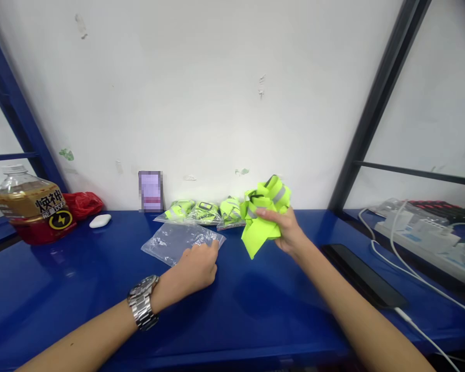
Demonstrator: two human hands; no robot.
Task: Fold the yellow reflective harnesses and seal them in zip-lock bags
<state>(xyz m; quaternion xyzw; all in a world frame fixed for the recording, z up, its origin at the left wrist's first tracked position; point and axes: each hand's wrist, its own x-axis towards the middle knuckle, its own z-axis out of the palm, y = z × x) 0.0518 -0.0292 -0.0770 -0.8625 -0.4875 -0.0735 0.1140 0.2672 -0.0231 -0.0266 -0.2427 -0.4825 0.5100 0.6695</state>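
My right hand is closed around a bunched neon-yellow vest with grey reflective strips, held just above the blue shelf top. My left hand, a metal watch on its wrist, rests on the shelf with curled fingers pinching the near edge of an empty clear plastic bag. Behind the bag, three bagged neon-yellow vests lie in a row against the white wall.
A large drink bottle with a red label stands at far left, with a red plastic bag and a white earbud case beside it. A black phone on a white cable lies at right, near a power strip.
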